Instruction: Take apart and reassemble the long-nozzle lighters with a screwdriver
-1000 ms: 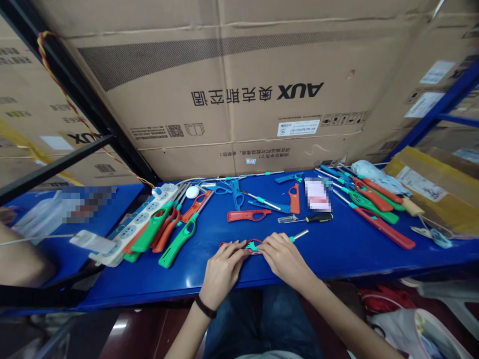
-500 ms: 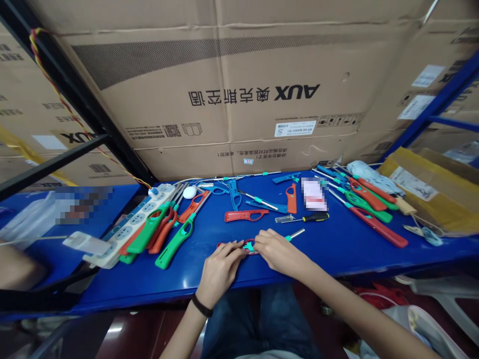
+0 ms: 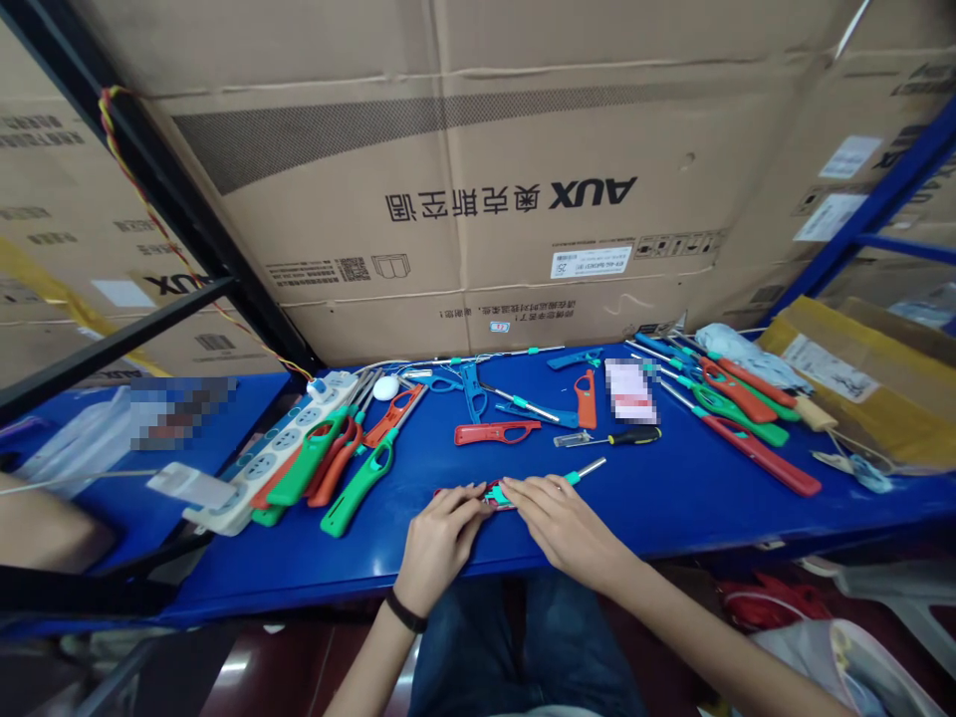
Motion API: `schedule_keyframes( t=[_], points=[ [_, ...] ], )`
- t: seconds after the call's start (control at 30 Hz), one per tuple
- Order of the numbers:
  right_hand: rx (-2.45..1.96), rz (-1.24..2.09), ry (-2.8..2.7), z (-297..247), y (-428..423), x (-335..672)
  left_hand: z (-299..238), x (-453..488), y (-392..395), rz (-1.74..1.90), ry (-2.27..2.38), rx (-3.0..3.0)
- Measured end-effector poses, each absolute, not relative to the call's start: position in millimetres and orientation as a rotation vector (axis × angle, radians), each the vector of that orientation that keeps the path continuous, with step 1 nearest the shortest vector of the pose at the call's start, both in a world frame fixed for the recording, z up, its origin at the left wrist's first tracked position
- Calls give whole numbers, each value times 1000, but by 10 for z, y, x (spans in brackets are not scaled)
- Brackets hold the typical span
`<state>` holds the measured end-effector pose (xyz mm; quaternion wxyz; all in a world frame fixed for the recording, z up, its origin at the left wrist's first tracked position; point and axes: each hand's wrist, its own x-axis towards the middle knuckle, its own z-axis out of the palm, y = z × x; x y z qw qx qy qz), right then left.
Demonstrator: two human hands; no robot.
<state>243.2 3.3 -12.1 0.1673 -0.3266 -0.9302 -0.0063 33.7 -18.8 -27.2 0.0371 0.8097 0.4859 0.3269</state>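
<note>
The right hand [image 3: 559, 520] has flattened, its fingers [image 3: 525, 491] and left hand [image 3: 439, 538] closed on red lighter [image 3: 496, 494] facing "AUX" carton [image 3: 478, 224].

Soft, fairly even light covers the table [image 3: 672, 508], which glares faintly left of lower centre; the floor [image 3: 299, 657] beneath is dim (bar bright streaks, lower left). Edges look stretched and soft; parts are pixelated.

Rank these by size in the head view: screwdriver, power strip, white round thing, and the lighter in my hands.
1. Power strip
2. Held lighter, partly covered and nearer the camera than the screwdriver
3. Screwdriver
4. White round thing
</note>
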Motion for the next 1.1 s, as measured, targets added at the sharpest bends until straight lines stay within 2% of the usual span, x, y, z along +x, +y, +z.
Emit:
schedule_keyframes(
  t=[0.33, 0.87, 1.1],
  points=[
    [-919, -51, -2785, -158, -11, 2367, -277, 337, -177, 994, 1468, 2506],
    [-942, 325, -2798, -48, 29, 2469, -278, 328, -180, 1077, 1459, 2506],
    [-1029, 235, -2572, -49, 10, 2396, -296, 339, -197, 1115, 1463, 2441]
  ],
)
